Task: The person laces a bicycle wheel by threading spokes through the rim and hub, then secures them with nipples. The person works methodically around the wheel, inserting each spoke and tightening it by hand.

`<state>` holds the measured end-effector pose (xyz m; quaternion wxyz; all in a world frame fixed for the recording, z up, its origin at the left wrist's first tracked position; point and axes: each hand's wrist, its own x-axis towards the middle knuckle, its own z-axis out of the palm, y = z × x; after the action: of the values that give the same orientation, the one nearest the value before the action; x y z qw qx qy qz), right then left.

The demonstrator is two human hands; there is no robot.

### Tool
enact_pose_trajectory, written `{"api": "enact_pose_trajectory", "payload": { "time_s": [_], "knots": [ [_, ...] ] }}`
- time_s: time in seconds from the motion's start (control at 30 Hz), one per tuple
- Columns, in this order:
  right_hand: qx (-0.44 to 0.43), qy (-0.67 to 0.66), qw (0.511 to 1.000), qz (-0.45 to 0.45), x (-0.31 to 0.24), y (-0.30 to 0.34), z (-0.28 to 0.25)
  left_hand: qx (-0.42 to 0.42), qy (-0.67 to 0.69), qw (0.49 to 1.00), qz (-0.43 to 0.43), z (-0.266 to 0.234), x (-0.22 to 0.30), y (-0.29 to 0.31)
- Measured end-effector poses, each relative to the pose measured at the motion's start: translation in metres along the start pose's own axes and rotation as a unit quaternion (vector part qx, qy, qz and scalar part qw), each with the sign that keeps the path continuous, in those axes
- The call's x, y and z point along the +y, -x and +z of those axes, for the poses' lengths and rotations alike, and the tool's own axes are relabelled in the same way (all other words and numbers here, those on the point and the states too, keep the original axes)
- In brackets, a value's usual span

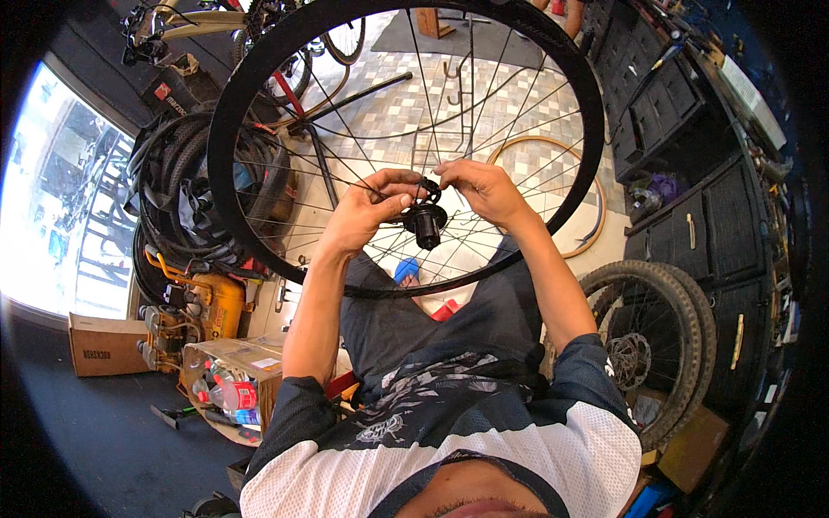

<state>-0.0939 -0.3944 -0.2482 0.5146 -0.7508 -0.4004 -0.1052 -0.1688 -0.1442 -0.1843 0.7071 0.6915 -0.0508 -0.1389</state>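
— Hands?
— Left hand (367,211) and right hand (484,190) both pinch spokes (345,129) with fingers closed, right beside the black hub (426,223).
— Wheel?
— Black rim (226,129) held upright above the lap.

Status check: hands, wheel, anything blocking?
Left hand and right hand both pinching at the black hub. Spoked wheel held up over lap. Nothing blocking.

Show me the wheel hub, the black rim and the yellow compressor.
wheel hub (426,226), head view, its black barrel.
black rim (226,129), head view, its left arc.
yellow compressor (220,304), head view, tank side.
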Motion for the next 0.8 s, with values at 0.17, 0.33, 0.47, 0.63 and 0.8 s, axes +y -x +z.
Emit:
{"api": "enact_pose_trajectory", "payload": {
  "time_s": [0.17,0.33,0.47,0.63,0.8],
  "knots": [
    [0.003,0.142,0.988,-0.065,0.003,-0.006,0.004,0.002,0.006,1.000,-0.001,-0.002,0.000,0.000],
    [0.028,0.152,0.982,-0.105,0.007,-0.002,0.008,0.004,-0.008,1.000,-0.003,-0.003,-0.002,-0.001],
    [0.067,-0.019,0.997,-0.037,-0.033,0.006,0.003,0.006,-0.009,1.000,0.008,-0.003,-0.004,-0.004],
    [0.120,-0.018,0.987,-0.109,-0.081,0.003,-0.040,0.015,0.007,1.000,0.002,-0.001,-0.004,-0.005],
    [0.164,0.007,0.958,-0.235,-0.100,0.001,-0.046,0.032,-0.001,0.999,0.005,-0.003,-0.007,-0.006]
  ]
}}
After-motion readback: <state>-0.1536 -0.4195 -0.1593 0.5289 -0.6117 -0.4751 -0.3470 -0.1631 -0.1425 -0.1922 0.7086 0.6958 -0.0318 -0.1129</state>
